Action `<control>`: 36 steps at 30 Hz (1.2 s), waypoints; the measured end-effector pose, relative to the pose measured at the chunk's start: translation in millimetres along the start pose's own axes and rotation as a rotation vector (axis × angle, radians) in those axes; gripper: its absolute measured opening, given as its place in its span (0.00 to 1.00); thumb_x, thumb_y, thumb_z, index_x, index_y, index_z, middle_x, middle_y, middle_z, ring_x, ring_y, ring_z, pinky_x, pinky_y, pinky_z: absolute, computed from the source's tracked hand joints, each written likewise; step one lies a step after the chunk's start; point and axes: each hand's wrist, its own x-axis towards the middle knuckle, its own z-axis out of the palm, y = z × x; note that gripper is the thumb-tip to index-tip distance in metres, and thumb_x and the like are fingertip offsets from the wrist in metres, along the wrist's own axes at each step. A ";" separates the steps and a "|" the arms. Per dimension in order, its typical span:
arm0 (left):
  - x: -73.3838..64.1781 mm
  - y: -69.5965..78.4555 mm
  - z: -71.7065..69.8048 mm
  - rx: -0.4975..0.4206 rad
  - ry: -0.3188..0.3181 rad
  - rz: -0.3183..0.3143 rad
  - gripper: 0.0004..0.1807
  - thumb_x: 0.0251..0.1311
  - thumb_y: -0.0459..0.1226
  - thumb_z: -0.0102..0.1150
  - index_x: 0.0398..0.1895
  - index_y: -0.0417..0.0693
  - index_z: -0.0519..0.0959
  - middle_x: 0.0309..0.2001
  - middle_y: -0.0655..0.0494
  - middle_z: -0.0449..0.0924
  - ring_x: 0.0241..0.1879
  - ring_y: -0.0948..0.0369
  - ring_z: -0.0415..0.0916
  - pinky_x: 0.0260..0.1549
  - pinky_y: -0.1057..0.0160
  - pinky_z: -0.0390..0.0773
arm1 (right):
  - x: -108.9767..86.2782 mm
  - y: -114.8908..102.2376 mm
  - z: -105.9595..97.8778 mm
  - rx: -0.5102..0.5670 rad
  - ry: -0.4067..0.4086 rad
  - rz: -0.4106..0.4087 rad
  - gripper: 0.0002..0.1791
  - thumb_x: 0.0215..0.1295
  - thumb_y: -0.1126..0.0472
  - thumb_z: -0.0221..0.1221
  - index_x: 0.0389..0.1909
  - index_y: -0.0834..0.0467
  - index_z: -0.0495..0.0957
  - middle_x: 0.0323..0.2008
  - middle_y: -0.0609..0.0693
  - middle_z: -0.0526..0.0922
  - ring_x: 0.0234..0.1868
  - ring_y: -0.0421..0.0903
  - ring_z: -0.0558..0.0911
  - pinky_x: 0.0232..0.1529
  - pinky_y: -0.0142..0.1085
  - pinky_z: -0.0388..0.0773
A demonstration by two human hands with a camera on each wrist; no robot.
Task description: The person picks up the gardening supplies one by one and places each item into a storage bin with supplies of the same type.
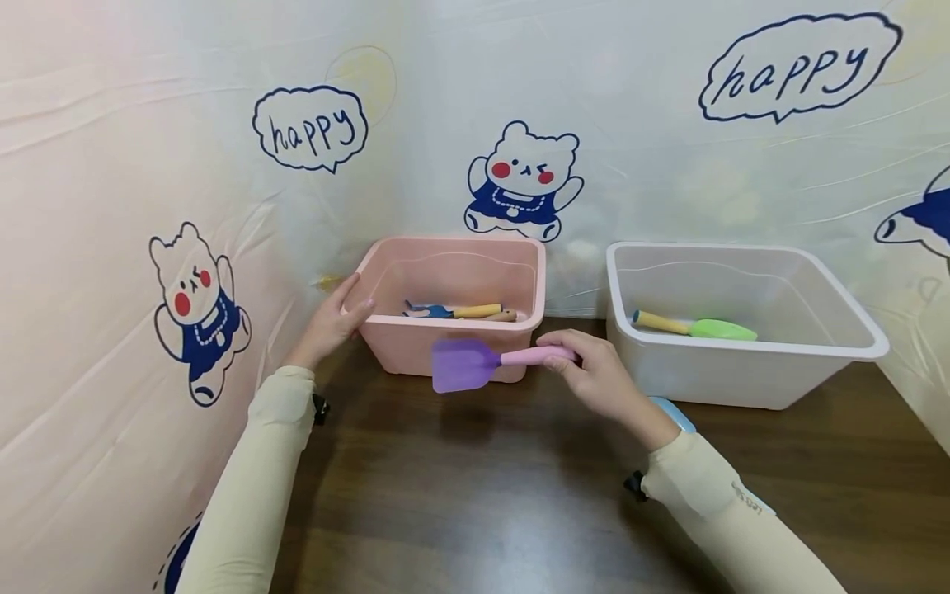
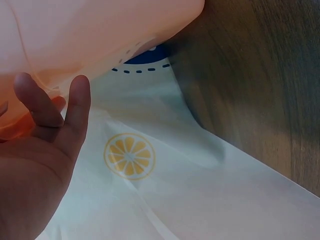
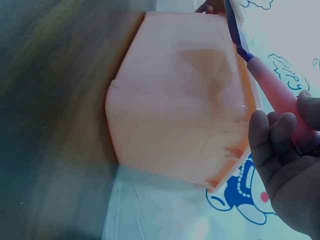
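My right hand [image 1: 594, 375] grips the pink handle of a spatula [image 1: 466, 365] with a purple, flat blade. It holds the spatula sideways just in front of the pink bin [image 1: 445, 346], blade to the left. In the right wrist view the fingers curl round the handle and the blade is seen edge-on. My left hand [image 1: 330, 322] holds the bin's front left corner at the rim, thumb toward the front. Inside the bin lie a blue tool with a yellow handle [image 1: 475, 311] and a tan handle end [image 1: 508, 316], partly hidden by the front wall.
To the right stands a white bin [image 1: 742, 371] holding a green tool [image 1: 720, 330] with a yellow handle. Both bins are on a dark wooden table [image 1: 475, 495]. A printed cloth [image 1: 638, 165] hangs behind and along the left side.
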 end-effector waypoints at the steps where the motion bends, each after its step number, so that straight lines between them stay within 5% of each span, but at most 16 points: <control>1: -0.7 0.5 0.1 -0.001 0.001 0.002 0.42 0.73 0.51 0.54 0.83 0.52 0.47 0.75 0.33 0.52 0.34 0.48 0.76 0.31 0.60 0.80 | 2.0 -0.7 -0.3 0.016 -0.001 0.003 0.10 0.68 0.67 0.65 0.48 0.61 0.84 0.38 0.47 0.84 0.34 0.45 0.79 0.37 0.39 0.77; 10: -1.7 -0.1 1.5 0.009 0.016 0.013 0.42 0.72 0.50 0.55 0.82 0.52 0.49 0.76 0.36 0.52 0.34 0.49 0.76 0.29 0.65 0.78 | 19.1 -5.4 -6.7 0.056 0.007 0.060 0.13 0.70 0.64 0.63 0.53 0.61 0.83 0.33 0.50 0.82 0.21 0.47 0.80 0.25 0.37 0.78; 13: -1.0 -0.8 1.8 0.008 0.022 0.010 0.41 0.73 0.48 0.55 0.82 0.51 0.49 0.76 0.36 0.51 0.35 0.49 0.76 0.32 0.60 0.81 | 25.5 -5.2 -9.0 0.050 0.019 0.084 0.13 0.71 0.64 0.62 0.54 0.62 0.83 0.34 0.53 0.83 0.21 0.48 0.80 0.25 0.38 0.79; 17: -0.5 -1.0 2.0 0.004 0.022 0.000 0.41 0.73 0.47 0.55 0.82 0.51 0.49 0.77 0.36 0.50 0.42 0.45 0.76 0.36 0.52 0.82 | 32.4 -4.1 -11.5 0.064 0.027 0.116 0.14 0.72 0.64 0.61 0.55 0.63 0.82 0.37 0.56 0.84 0.21 0.49 0.80 0.26 0.38 0.80; 22: -0.6 0.7 2.4 -0.011 0.014 -0.017 0.42 0.72 0.50 0.55 0.83 0.53 0.48 0.77 0.37 0.50 0.54 0.42 0.71 0.37 0.54 0.82 | 38.4 -5.9 -14.3 0.072 0.039 0.141 0.15 0.72 0.63 0.61 0.56 0.62 0.82 0.37 0.55 0.83 0.20 0.50 0.80 0.27 0.39 0.79; 29: 0.7 0.4 3.0 -0.007 0.027 0.005 0.42 0.72 0.47 0.56 0.82 0.51 0.49 0.76 0.36 0.53 0.39 0.44 0.76 0.34 0.54 0.82 | 46.1 -9.0 -18.5 0.078 0.057 0.132 0.14 0.73 0.63 0.61 0.56 0.62 0.82 0.35 0.57 0.83 0.21 0.56 0.81 0.24 0.36 0.76; 36: -0.3 -0.6 1.5 -0.028 0.018 -0.014 0.43 0.72 0.48 0.57 0.83 0.53 0.48 0.76 0.36 0.52 0.39 0.50 0.75 0.29 0.63 0.80 | 51.5 -14.9 -18.8 0.097 0.046 0.166 0.17 0.74 0.57 0.60 0.57 0.60 0.81 0.32 0.54 0.82 0.22 0.54 0.80 0.24 0.38 0.76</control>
